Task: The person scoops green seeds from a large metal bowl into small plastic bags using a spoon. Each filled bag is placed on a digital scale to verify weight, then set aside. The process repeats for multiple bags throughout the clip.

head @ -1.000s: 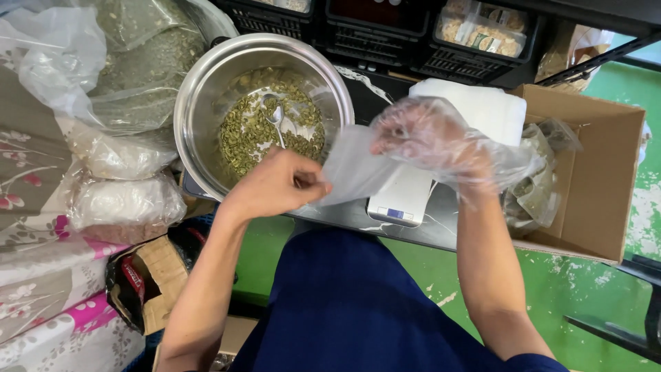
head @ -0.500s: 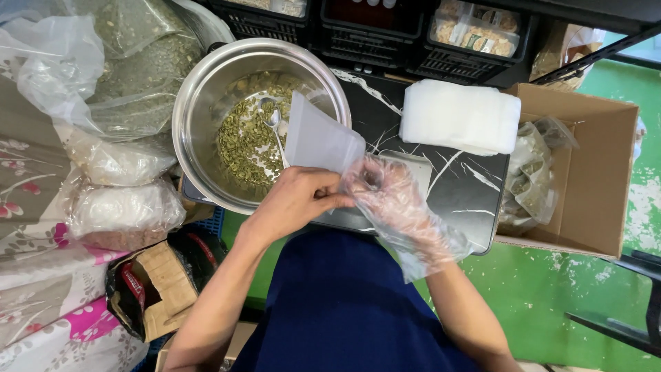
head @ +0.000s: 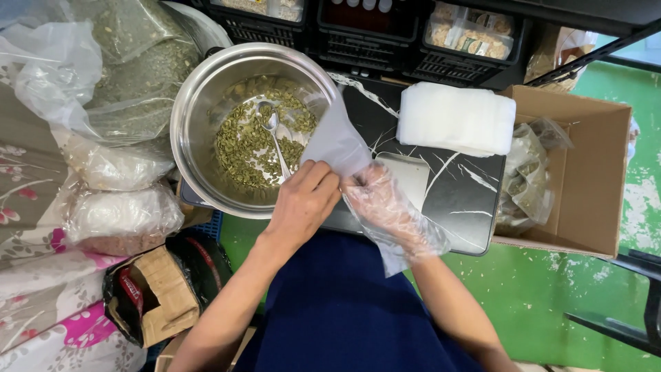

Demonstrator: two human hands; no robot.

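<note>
Steel is dominating the scene: the big round metal bowl (head: pixel 251 127) is sitting at ten o'clock from your hands, its floor thinly covered with green seeds (head: pixel 251 145) and a long metal spoon (head: pixel 275 141) lying across them, handle pointing toward you. Judging by its size and thick rim, that bowl is going to feel heavy and rigid, and it is looking steady where it stands. At two o'clock a stack of white translucent bags (head: pixel 456 118) is resting on the dark marbled worktop (head: pixel 461 186), and farther out at three o'clock a cardboard box (head: pixel 585 172) is holding filled seed packets. Bulky clear sacks (head: pixel 124 83) of seeds are slumping at nine o'clock. Smallest, and the thing you are handling, is the single thin plastic bag (head: pixel 337 141), standing up at twelve o'clock just above your fingers and leaning against the bowl's near rim. It is looking almost weightless, limp and slick, so it is likely to cling shut and slide between fingers; you are best taking it at the mouth edge, one layer per hand, rather than mid-panel. Your left hand (head: pixel 303 200), bare, is pinching the bag's lower edge with the fingers curled closed on the film. Your right hand (head: pixel 385 200), wearing a loose clear disposable glove, is gripping the same edge just beside it, fingertips pressed together on the plastic; that glove is probably making the hold more slippery still.
</note>
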